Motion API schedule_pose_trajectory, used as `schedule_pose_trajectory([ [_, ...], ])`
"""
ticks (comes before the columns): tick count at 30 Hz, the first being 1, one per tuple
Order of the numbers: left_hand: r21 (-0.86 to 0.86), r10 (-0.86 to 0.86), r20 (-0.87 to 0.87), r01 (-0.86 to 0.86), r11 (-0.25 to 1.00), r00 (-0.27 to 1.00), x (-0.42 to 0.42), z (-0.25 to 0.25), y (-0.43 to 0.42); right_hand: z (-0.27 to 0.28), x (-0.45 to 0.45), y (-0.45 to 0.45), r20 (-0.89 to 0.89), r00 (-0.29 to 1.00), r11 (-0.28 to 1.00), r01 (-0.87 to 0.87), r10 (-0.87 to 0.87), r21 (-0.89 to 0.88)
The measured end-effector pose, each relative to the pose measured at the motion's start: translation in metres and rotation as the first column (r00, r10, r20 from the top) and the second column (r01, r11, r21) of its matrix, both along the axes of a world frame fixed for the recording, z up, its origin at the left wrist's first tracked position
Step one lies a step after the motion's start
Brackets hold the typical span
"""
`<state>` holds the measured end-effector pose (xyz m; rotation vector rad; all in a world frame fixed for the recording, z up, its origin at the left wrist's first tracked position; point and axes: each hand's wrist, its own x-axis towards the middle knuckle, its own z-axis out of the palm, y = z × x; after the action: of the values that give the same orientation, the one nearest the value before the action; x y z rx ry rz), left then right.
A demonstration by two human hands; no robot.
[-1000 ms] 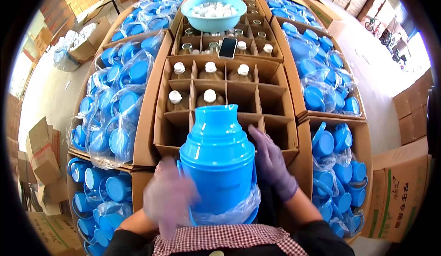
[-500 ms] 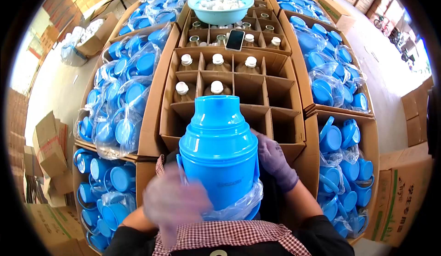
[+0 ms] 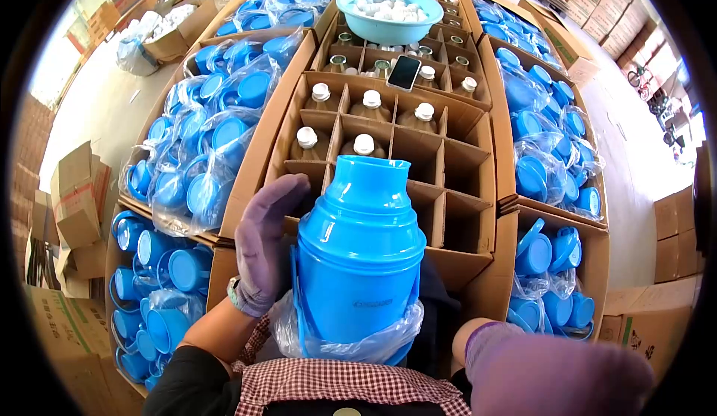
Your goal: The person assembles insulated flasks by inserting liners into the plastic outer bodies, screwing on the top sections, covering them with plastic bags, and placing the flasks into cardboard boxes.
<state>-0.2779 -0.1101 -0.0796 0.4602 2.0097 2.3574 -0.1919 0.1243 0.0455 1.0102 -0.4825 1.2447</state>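
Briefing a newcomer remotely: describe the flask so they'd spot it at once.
Find the nearest divided box, in the middle. Between it and the checked apron is the blue flask. Unlike the smaller blue pieces boxed either side, it narrows in steps to a neck.

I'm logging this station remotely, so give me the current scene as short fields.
Blue vessel: upright, clear film around its base
Left hand: gloved, beside the vessel, fingers raised; contact unclear
Right hand: gloved, blurred, apart from the vessel
Divided carton: beyond the vessel, holding five white-topped bottles
Basin: farther back, holding small white pieces
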Motion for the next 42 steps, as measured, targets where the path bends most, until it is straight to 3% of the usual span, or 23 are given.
schedule_pose_trajectory([
  [3,0.044,-0.054,0.044,0.052,0.998,0.998,0.007,0.004,0.0,0.007,0.011,-0.007,-0.088,0.939,0.938,-0.321,0.333,0.127],
  [6,0.111,-0.069,0.082,0.06,0.992,0.994,0.015,0.009,-0.001,0.007,0.017,-0.009,-0.07,0.884,0.874,-0.44,0.462,0.205],
  [12,0.137,-0.088,0.106,0.073,0.988,0.991,0.017,0.002,-0.008,0.004,0.018,-0.011,0.002,0.838,0.815,-0.531,0.545,0.234],
  [16,0.155,-0.055,0.024,0.05,0.987,0.998,0.001,-0.011,-0.014,-0.005,0.006,-0.008,0.067,0.836,0.813,-0.546,0.544,0.205],
  [18,0.123,0.052,-0.026,-0.049,0.991,0.998,-0.024,-0.021,-0.012,-0.031,-0.001,0.0,0.186,0.804,0.786,-0.593,0.565,0.176],
  [19,0.201,0.019,0.064,-0.031,0.979,0.998,-0.037,-0.023,-0.009,-0.056,-0.009,0.007,0.361,0.76,0.765,-0.623,0.54,0.165],
  [20,0.146,-0.093,0.04,0.086,0.986,0.995,-0.049,-0.021,-0.004,-0.073,-0.015,0.011,0.594,0.69,0.768,-0.615,0.414,0.179],
  [21,0.084,-0.205,0.031,0.202,0.976,0.978,-0.058,-0.018,0.003,-0.076,-0.02,0.005,0.806,0.584,0.802,-0.526,0.101,0.281],
  [22,0.019,-0.316,0.025,0.316,0.949,0.948,-0.066,-0.016,0.009,-0.073,-0.024,0.0,0.732,0.223,0.698,-0.221,-0.643,0.681],
  [25,0.035,-0.381,0.298,0.388,0.921,0.875,-0.059,-0.009,0.016,-0.084,-0.013,-0.009,0.513,0.306,0.477,-0.19,-0.802,0.858],
  [26,0.071,-0.359,0.429,0.365,0.928,0.829,-0.051,-0.007,0.017,-0.091,-0.011,-0.005,0.574,0.295,0.541,-0.192,-0.764,0.819],
  [27,0.0,-0.243,0.399,0.265,0.964,0.884,-0.045,-0.008,0.018,-0.103,-0.01,0.001,0.632,0.284,0.603,-0.19,-0.721,0.774],
  [28,-0.118,-0.188,0.221,0.218,0.969,0.957,-0.037,-0.005,0.012,-0.115,-0.009,0.007,0.686,0.273,0.663,-0.185,-0.675,0.726],
  [29,-0.223,-0.144,0.026,0.147,0.964,0.989,-0.029,0.001,-0.002,-0.127,-0.007,0.016,0.821,0.211,0.793,-0.219,-0.531,0.569],
  [31,-0.265,-0.225,-0.267,0.153,0.952,0.937,-0.022,0.023,-0.022,-0.154,-0.019,0.038,0.833,-0.014,0.794,-0.309,-0.554,0.523],
  [33,-0.106,-0.299,-0.545,0.289,0.951,0.784,-0.026,0.026,-0.022,-0.149,-0.029,0.031,0.891,-0.111,0.874,-0.281,-0.439,0.396],
  [35,-0.068,-0.108,-0.32,0.091,0.994,0.941,-0.034,0.019,-0.006,-0.119,-0.026,0.015,0.976,-0.09,0.978,-0.079,-0.198,0.191],
  [36,-0.072,-0.003,-0.194,-0.011,0.997,0.981,-0.037,0.014,0.001,-0.087,-0.016,0.017,0.968,-0.145,0.977,-0.078,-0.206,0.196],
  [37,-0.032,-0.03,-0.065,0.028,0.999,0.997,-0.046,0.007,0.009,-0.068,-0.01,0.013,0.988,-0.002,0.987,-0.05,-0.152,0.152],
  [38,0.013,-0.064,0.067,0.063,0.998,0.996,-0.053,-0.004,0.015,-0.05,-0.003,0.009,0.968,0.244,0.996,-0.046,-0.063,0.077],
  [39,0.123,-0.176,0.049,0.169,0.978,0.983,-0.054,-0.01,0.016,-0.035,0.002,0.003,0.827,0.558,0.993,-0.12,0.069,-0.002],
  [40,0.14,-0.196,0.039,0.188,0.972,0.98,-0.05,-0.013,0.017,-0.023,0.004,0.0,0.584,0.778,0.965,-0.26,0.23,-0.034],
  [42,0.18,-0.239,0.021,0.232,0.956,0.971,-0.04,-0.004,0.025,-0.006,0.011,-0.003,0.277,0.854,0.884,-0.466,0.441,0.029],
])
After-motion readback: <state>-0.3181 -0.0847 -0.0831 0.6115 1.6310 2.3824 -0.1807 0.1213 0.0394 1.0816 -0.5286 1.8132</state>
